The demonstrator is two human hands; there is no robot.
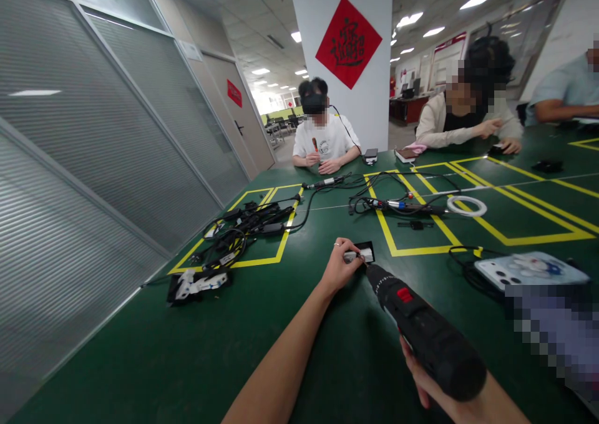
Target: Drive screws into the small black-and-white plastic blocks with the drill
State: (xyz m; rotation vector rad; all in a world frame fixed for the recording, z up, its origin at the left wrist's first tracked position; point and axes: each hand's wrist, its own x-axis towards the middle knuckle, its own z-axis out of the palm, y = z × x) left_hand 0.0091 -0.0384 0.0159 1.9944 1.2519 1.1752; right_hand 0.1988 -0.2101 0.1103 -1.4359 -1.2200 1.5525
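Black drill (423, 333) near box (373, 250) edge, roomy tabletop (187, 355) leftward

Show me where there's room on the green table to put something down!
There's bare table between the white strips and the left forearm, and a smaller patch between the cable pile and left hand. It's crowded inside the left yellow outline, around the phone and by the drill.

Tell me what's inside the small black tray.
The black tray holds something whitish, too small to identify; the left hand covers part of the tray, so anything beneath the fingers is hidden.
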